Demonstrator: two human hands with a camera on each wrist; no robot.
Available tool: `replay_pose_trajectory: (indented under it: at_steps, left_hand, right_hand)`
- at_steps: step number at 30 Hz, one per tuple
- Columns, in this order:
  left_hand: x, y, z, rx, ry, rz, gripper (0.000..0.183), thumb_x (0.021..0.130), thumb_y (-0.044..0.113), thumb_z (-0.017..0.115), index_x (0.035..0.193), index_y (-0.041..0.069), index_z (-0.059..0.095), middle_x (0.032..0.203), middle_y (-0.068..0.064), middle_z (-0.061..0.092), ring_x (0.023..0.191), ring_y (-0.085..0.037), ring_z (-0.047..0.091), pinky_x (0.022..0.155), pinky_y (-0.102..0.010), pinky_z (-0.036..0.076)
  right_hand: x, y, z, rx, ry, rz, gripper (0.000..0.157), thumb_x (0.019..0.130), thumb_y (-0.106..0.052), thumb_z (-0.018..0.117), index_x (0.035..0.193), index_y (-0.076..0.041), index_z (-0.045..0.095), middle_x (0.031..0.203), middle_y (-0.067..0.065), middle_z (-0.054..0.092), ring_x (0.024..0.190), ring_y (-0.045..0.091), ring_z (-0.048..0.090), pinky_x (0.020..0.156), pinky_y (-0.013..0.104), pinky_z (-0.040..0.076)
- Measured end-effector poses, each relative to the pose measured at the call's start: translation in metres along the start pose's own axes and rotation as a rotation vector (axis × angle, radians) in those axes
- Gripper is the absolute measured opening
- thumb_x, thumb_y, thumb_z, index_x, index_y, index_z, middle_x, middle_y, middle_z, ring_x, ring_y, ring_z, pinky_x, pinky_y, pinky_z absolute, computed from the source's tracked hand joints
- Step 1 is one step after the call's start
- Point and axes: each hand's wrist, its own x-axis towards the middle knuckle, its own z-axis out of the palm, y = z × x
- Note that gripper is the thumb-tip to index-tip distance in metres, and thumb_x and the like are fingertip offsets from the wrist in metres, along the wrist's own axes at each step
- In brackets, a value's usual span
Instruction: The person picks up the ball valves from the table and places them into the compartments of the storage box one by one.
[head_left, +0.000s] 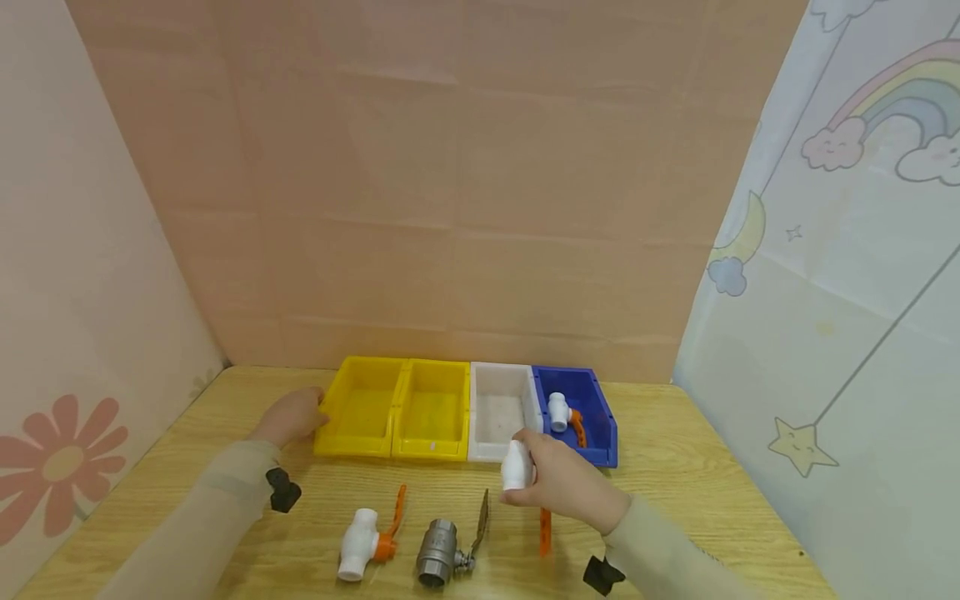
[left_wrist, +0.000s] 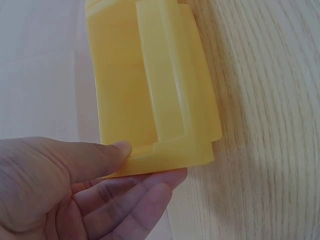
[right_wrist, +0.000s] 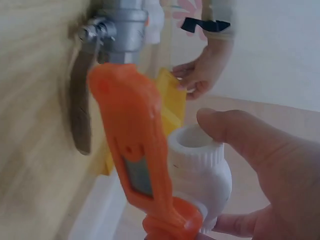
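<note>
My right hand [head_left: 566, 479] grips a white plastic ball valve [head_left: 515, 467] above the table, in front of the white bin [head_left: 487, 451]. Its orange lever handle [right_wrist: 132, 135] points away from the palm in the right wrist view. At the left end of the bin row, my left hand [head_left: 294, 415] pinches the edge of a yellow bin [left_wrist: 117, 90], thumb over the rim and fingers underneath. A second white valve [head_left: 358, 546] with an orange handle lies on the table beside a metal ball valve [head_left: 437, 552] with a long lever.
Another yellow bin [head_left: 431, 450] stands between the left one and the white bin. At the right end, a blue bin [head_left: 609, 442] contains a white valve [head_left: 558, 412] with an orange handle. Paper-covered walls surround the wooden table [head_left: 690, 475] at the back and sides.
</note>
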Motion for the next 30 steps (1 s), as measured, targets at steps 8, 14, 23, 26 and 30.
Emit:
replay_pose_trajectory:
  at_steps: [8,14,23,26,30]
  left_hand:
    - [-0.003,0.003,-0.001,-0.018,-0.008,-0.009,0.037,0.091,0.009,0.061,0.121,-0.011,0.051,0.106,-0.021,0.063,0.079,-0.022,0.059,0.071,-0.037,0.052]
    - [-0.004,0.003,0.0,-0.025,-0.005,-0.009,0.035,0.091,0.008,0.061,0.119,-0.011,0.052,0.104,-0.02,0.063,0.079,-0.021,0.059,0.069,-0.035,0.052]
    - [-0.002,0.001,0.002,-0.024,-0.009,-0.015,0.037,0.091,0.007,0.061,0.122,-0.012,0.05,0.109,-0.024,0.063,0.081,-0.022,0.061,0.069,-0.035,0.053]
    - [-0.002,0.002,0.002,-0.01,-0.005,-0.015,0.039,0.091,0.007,0.061,0.123,-0.013,0.05,0.11,-0.025,0.062,0.08,-0.022,0.061,0.07,-0.036,0.053]
    - [-0.001,0.002,0.001,0.008,0.002,-0.017,0.04,0.091,0.008,0.061,0.123,-0.012,0.05,0.111,-0.025,0.062,0.081,-0.022,0.061,0.07,-0.037,0.053]
  right_hand:
    - [0.023,-0.002,-0.018,0.022,0.056,0.017,0.07,0.074,-0.041,0.082,0.124,-0.003,0.051,0.088,-0.001,0.061,0.071,0.011,0.056,0.06,0.025,0.05]
    - [0.044,0.002,-0.027,0.04,0.054,0.072,0.068,0.074,-0.043,0.082,0.122,-0.007,0.051,0.08,-0.002,0.059,0.063,0.013,0.056,0.057,0.027,0.049]
    - [0.077,0.018,-0.033,0.058,0.104,0.14,0.076,0.074,-0.042,0.082,0.132,-0.007,0.046,0.101,0.005,0.062,0.078,0.015,0.059,0.068,0.03,0.052]
    - [0.084,0.024,-0.034,0.089,0.121,0.145,0.072,0.074,-0.043,0.082,0.128,-0.009,0.048,0.103,0.006,0.062,0.081,0.017,0.059,0.069,0.03,0.052]
    - [0.093,0.031,-0.034,0.122,0.15,0.155,0.065,0.075,-0.041,0.081,0.122,-0.009,0.049,0.104,0.007,0.062,0.082,0.019,0.06,0.07,0.031,0.053]
